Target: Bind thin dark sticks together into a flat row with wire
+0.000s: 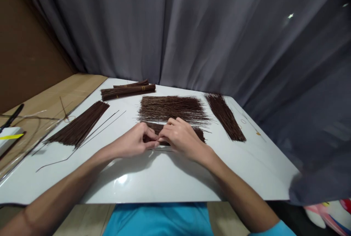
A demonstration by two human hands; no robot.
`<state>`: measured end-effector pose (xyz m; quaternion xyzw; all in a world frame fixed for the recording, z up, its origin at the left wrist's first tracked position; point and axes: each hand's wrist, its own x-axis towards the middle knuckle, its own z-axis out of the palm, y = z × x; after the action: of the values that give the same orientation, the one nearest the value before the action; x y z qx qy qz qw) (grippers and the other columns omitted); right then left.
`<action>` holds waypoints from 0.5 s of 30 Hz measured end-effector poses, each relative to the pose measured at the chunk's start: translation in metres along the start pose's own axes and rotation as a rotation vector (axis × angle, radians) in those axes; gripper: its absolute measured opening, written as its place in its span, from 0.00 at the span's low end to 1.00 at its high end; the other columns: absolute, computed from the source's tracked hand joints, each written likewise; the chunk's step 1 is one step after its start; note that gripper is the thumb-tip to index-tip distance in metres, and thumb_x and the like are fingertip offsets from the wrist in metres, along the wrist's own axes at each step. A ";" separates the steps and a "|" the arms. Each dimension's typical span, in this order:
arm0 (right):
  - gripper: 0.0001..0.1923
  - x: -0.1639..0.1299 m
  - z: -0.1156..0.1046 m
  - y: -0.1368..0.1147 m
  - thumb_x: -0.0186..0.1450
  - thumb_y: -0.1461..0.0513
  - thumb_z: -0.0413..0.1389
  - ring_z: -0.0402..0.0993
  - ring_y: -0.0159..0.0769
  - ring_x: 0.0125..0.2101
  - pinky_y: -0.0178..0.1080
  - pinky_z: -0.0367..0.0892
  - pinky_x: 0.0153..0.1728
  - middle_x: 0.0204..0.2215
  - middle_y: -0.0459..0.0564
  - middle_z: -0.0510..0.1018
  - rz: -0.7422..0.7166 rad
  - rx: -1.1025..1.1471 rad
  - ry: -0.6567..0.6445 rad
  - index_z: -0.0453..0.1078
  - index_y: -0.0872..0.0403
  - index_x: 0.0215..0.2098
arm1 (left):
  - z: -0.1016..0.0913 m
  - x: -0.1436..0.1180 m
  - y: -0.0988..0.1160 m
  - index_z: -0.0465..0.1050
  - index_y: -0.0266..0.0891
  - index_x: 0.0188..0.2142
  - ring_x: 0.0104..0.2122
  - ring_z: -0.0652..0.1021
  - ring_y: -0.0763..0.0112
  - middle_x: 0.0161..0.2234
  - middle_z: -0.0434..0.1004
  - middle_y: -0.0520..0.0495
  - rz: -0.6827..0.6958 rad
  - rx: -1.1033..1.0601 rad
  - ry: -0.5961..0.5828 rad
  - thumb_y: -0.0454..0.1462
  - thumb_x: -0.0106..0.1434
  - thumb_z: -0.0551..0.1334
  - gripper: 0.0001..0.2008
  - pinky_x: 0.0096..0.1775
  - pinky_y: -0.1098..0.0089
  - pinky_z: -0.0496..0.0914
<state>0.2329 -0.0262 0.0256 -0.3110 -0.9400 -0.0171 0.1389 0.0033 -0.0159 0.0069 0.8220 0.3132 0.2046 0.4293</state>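
Observation:
My left hand (137, 139) and my right hand (182, 137) meet at the near side of a small pile of thin dark brown sticks (199, 134). Both have thumb and fingers pinched together, tips nearly touching. Whatever lies between the fingertips is too small and covered to name. A few single sticks (163, 150) lie just below the hands. Right behind them a wider layer of brown sticks (172, 108) is spread crosswise, its ends ragged.
A fanned stick bundle (79, 124) lies left, with loose sticks (102, 128) beside it. Banded bundles (128, 91) rest at the back; another bundle (226, 119) lies right. Cardboard (79, 84) and a black-handled tool (12, 117) are at far left. A grey curtain (192, 34) hangs behind the white table (153, 188).

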 end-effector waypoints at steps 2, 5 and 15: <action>0.06 0.003 -0.012 0.007 0.75 0.64 0.61 0.71 0.37 0.38 0.40 0.57 0.40 0.34 0.47 0.83 -0.036 0.187 -0.046 0.80 0.53 0.38 | -0.005 -0.002 0.006 0.79 0.36 0.26 0.25 0.71 0.69 0.24 0.75 0.47 0.007 -0.113 -0.098 0.42 0.70 0.65 0.17 0.29 0.70 0.61; 0.04 0.005 -0.024 0.015 0.73 0.63 0.64 0.74 0.36 0.39 0.39 0.61 0.44 0.35 0.46 0.85 -0.061 0.439 -0.077 0.82 0.51 0.39 | -0.011 -0.005 0.015 0.84 0.36 0.30 0.27 0.73 0.69 0.26 0.80 0.45 -0.005 -0.251 -0.178 0.44 0.68 0.68 0.15 0.30 0.70 0.64; 0.10 0.000 0.005 0.008 0.73 0.59 0.60 0.78 0.39 0.34 0.41 0.72 0.37 0.33 0.50 0.84 0.137 0.849 0.202 0.83 0.52 0.37 | -0.017 -0.010 0.017 0.81 0.35 0.27 0.17 0.58 0.79 0.17 0.64 0.51 -0.114 -0.523 -0.017 0.48 0.65 0.72 0.19 0.20 0.71 0.49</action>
<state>0.2363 -0.0185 0.0204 -0.2848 -0.8227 0.3494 0.3464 -0.0091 -0.0204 0.0295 0.6658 0.2919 0.2472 0.6407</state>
